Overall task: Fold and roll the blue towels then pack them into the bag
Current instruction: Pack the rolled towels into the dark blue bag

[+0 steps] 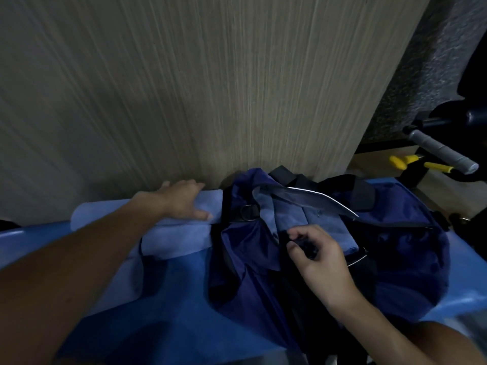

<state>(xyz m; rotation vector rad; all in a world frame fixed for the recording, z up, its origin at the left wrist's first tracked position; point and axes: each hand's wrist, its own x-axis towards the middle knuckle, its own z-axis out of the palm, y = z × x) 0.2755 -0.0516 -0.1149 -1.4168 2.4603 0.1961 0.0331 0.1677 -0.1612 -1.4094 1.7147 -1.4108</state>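
Pinching a dark tab (308, 245) at the mouth of the bag (250, 280) with the right fingers (297, 234), thumb and forefinger closed on it, the rest curled. Strap or zip pull? Cannot tell, too dark. Right hand (320, 262) poised over the bag's middle, wrist on the near side.

Now over to the left of the bag: left fingers (196, 185) laid fairly straight and close together across a rolled towel (105, 212), thumb along its near side, left hand (180, 200) resting on top. One end of the roll touching the bag's left flank, far edge up against the wood panel (184, 88) behind the bag.

Just nearer than that roll, a second towel (179, 239), also butted against the bag's left side. Inside the bag, mouth gaping, more pale blue towels (324, 219) showing between the flaps.

All sitting on a blue counter (171, 312). Off to the bag's right, well apart, yellow-handled tools (411, 160) and a grey grip (442, 151).
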